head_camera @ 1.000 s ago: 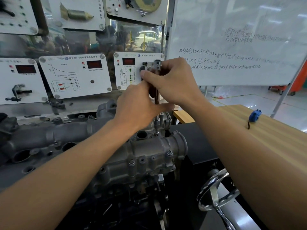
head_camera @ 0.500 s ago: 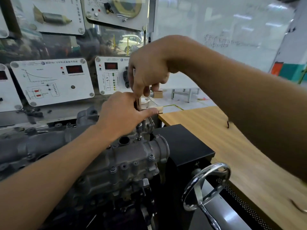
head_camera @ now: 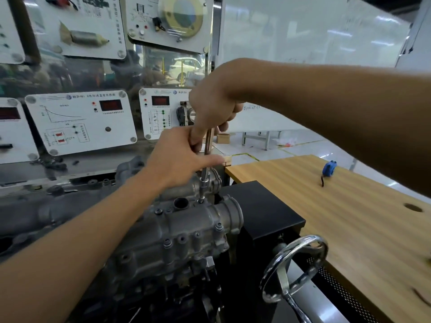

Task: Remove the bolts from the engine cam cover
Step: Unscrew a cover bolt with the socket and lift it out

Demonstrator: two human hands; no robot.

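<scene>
The grey metal cam cover [head_camera: 186,227] sits on the engine at centre, with several bolts [head_camera: 218,226] standing along its near side. A slim socket driver [head_camera: 208,145] stands upright with its tip on a bolt at the cover's top right [head_camera: 201,201]. My right hand [head_camera: 213,106] grips the driver's upper end from above, its top hidden in the fist. Just below, my left hand [head_camera: 180,157] holds the shaft, thumb stretched out to the right.
A wooden table [head_camera: 349,217] with a blue tape measure [head_camera: 328,169] lies to the right. A chrome handwheel [head_camera: 291,269] and black box [head_camera: 263,210] stand beside the engine. White instrument panels [head_camera: 79,120] line the back wall, and a whiteboard [head_camera: 303,43] stands behind the table.
My right hand has twisted round on the driver's top, elbow swung up and out to the right. The left hand stays on the shaft. The view has shifted slightly.
</scene>
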